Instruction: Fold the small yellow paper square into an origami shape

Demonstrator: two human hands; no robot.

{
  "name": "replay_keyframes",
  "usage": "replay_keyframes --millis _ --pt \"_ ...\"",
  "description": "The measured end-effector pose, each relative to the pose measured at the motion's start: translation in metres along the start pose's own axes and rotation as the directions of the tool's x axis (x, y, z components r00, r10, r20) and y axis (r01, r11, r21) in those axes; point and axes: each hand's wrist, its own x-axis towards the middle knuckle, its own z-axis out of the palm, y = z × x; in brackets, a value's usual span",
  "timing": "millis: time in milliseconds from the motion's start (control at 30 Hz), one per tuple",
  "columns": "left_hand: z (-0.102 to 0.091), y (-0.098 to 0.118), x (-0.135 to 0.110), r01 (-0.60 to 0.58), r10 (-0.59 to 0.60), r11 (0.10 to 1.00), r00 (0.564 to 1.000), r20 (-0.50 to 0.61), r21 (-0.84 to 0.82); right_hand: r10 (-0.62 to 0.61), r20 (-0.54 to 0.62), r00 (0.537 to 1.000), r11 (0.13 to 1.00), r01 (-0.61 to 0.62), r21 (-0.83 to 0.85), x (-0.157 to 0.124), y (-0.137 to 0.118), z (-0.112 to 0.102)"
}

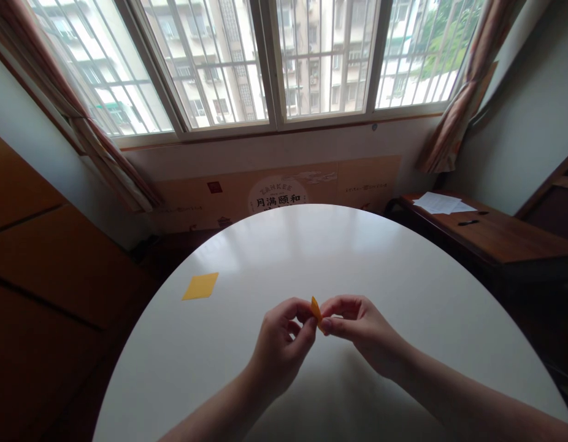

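My left hand (284, 344) and my right hand (360, 328) meet above the middle of the round white table (403, 264). Between their pinched fingertips is a small folded piece of orange paper (316, 309), held upright just over the tabletop. Both hands have their fingers curled and pressed on it. A flat yellow-orange paper square (200, 286) lies on the table to the left, well apart from my hands.
A brown wooden desk (495, 236) with white sheets (440, 202) and a black pen (468, 222) stands at the right. A printed cardboard panel (279, 190) leans against the wall under the barred window (275, 61). Wooden furniture (45, 270) fills the left side.
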Motion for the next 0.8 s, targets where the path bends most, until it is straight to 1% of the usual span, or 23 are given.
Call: replay_keyframes --millis 100,167,267,400,633,800 --pt "-0.0008 -0.0015 0.0006 -0.005 0.005 1.0 1.0 0.002 0.027 -0.036 0.069 0.997 0.999 0.037 -0.013 0.0006 0.0 -0.0018" --pt "-0.0012 -0.0022 0.0013 -0.007 0.007 0.999 1.0 0.006 0.05 -0.084 0.086 0.993 0.995 0.088 -0.048 0.0005 -0.0001 -0.0029" --pt "-0.0014 -0.0019 0.0016 -0.027 0.028 0.995 1.0 -0.001 0.097 -0.145 0.064 0.987 0.976 0.153 -0.155 -0.0004 -0.0009 -0.0039" --pt "-0.0016 -0.0019 0.0008 -0.057 0.059 0.987 0.998 -0.009 0.15 -0.203 0.047 0.978 0.941 0.208 -0.267 -0.0012 -0.002 -0.0034" --pt "-0.0013 -0.0038 0.0014 -0.052 0.056 0.987 0.998 -0.026 0.151 -0.3 -0.005 0.954 0.887 0.277 -0.37 -0.0027 0.0007 -0.0007" --pt "-0.0008 -0.0033 0.0009 -0.051 0.053 0.992 0.999 -0.012 0.117 -0.327 -0.015 0.945 0.871 0.295 -0.394 -0.004 0.0007 0.0008"
